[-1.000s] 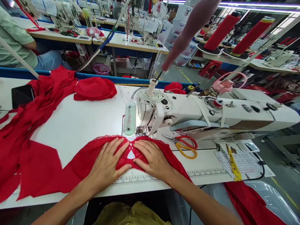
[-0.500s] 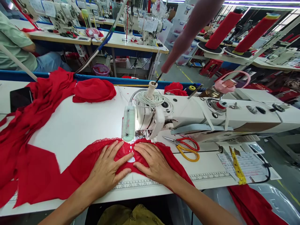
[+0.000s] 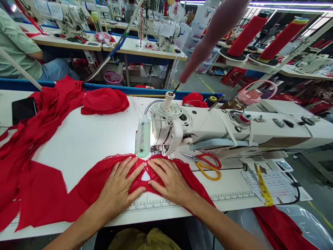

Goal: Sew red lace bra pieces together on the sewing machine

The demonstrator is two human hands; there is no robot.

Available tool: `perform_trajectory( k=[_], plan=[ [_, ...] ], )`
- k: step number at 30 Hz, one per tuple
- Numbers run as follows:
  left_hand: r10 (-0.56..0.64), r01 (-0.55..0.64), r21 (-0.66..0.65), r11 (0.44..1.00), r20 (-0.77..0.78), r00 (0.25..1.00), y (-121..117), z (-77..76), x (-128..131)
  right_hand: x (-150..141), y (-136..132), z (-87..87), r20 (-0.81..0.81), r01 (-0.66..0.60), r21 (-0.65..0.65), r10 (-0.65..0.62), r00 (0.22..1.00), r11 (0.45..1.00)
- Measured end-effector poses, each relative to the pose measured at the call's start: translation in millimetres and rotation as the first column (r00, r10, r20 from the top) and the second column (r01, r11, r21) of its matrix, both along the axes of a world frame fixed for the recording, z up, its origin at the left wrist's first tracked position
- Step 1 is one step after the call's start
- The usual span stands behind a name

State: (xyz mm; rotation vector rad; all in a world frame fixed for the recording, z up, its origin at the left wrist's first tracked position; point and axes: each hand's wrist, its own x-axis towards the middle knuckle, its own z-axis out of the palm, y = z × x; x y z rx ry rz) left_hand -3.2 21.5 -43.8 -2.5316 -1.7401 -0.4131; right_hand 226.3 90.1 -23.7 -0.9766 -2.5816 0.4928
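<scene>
Both of my hands lie flat on a red lace-edged garment piece (image 3: 88,184) in front of the sewing machine (image 3: 203,121). My left hand (image 3: 121,182) is spread over its left part, thumb pointing inward. Fingers apart, my right hand (image 3: 169,177) presses the right part. Between the hands a small opening in the cloth shows white below. The lace edge reaches the presser foot (image 3: 156,150), beside a pale green plate (image 3: 143,137). What lies right under the needle is hidden.
Scissors (image 3: 204,165) with red and yellow handles lie right of my right hand. Red cloth (image 3: 47,111) is heaped at the left, by a black phone (image 3: 24,110). A paper with a tape measure (image 3: 264,185) lies right. Across the aisle sits a person in green (image 3: 18,52).
My left index finger has drawn back from the opening in the cloth, so more white shows there. My right hand and the garment stay nearly in place.
</scene>
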Motion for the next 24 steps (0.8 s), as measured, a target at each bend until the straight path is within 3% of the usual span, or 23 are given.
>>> perform_trajectory(
  k=[24],
  plan=[
    [0.009,-0.010,0.032,0.999,0.008,1.000,0.6,0.5,0.6,-0.5,0.3,-4.7,-0.014,0.017,0.017,-0.017,1.000,1.000]
  ],
)
